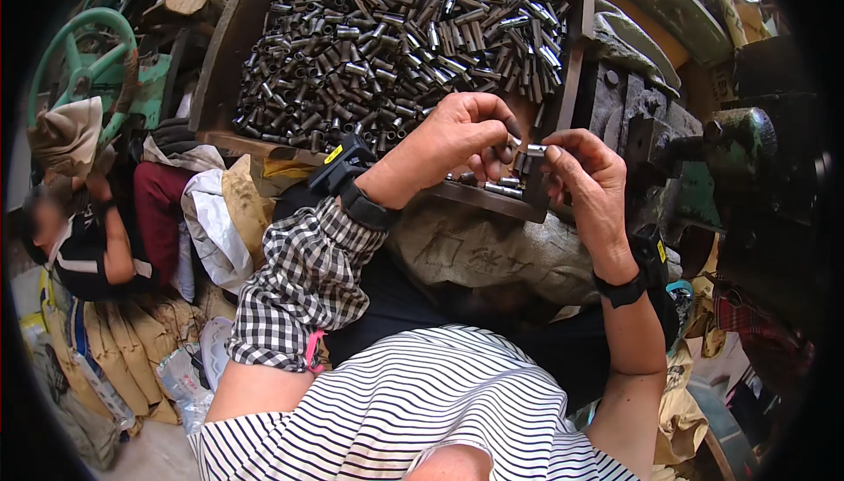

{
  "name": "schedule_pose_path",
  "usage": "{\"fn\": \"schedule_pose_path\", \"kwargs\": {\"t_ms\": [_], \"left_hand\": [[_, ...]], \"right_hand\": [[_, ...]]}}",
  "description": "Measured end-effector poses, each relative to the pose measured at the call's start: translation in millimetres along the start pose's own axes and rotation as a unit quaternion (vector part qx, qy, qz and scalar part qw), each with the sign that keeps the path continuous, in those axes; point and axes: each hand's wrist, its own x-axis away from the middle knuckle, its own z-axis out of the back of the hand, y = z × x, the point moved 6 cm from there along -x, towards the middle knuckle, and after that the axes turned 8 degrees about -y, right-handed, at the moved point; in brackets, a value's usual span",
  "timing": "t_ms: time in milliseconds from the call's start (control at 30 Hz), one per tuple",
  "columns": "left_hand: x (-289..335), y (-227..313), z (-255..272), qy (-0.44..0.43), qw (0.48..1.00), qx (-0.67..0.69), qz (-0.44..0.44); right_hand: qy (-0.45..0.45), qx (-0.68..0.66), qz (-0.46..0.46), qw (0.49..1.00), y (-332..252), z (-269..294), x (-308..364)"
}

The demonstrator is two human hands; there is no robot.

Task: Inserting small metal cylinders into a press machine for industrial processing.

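Observation:
Over the near right corner of a wooden tray [576, 76], both of my hands meet close together. My right hand [589, 180] pinches a short shiny metal sleeve [535, 150] between thumb and forefinger. My left hand [466, 136] is closed in a pinch just left of the sleeve; a small bright bit shows at its fingertips, too small to name. A deep heap of similar metal sleeves [378, 50], dark and silvery, fills the tray. Below my hands, a few sleeves [503, 189] lie along the tray's near edge.
A dark, greasy machine [686, 142] stands close on the right. At far left are a green handwheel [83, 68] and another person [97, 244]. A grey sack [492, 252] hangs below the tray's near edge. Stacked brown sacks [132, 358] lie at lower left.

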Motion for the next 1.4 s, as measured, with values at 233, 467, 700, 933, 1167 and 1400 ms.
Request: {"fn": "schedule_pose_path", "kwargs": {"t_ms": [233, 467, 700, 933, 1167, 1400], "left_hand": [[-4.0, -6.8, -5.0, -0.010, 0.999, 0.038, -0.013], [-6.5, -11.8, -6.2, -0.007, 0.998, 0.056, -0.025], [-8.6, -14.4, -8.0, 0.001, 0.996, 0.073, -0.042], [-10.3, -17.8, -12.0, 0.010, 0.996, 0.068, -0.059], [-3.7, -10.6, -24.7, 0.064, 0.992, -0.040, -0.104], [2.0, -0.5, -33.2, -0.103, 0.992, -0.072, 0.003]], "right_hand": [[0.008, -0.071, -0.005, 0.997, 8.8, 2.0, -2.1], [0.017, -0.120, -0.032, 0.992, 15.5, 4.0, -2.1], [0.019, -0.129, -0.035, 0.991, 17.6, 5.5, -1.4], [0.023, -0.191, -0.049, 0.980, 22.4, 3.7, -1.7], [0.045, -0.233, -0.065, 0.969, 28.2, 5.8, 0.7], [-0.120, -0.175, -0.115, 0.970, 15.4, 1.4, 5.7]]}}
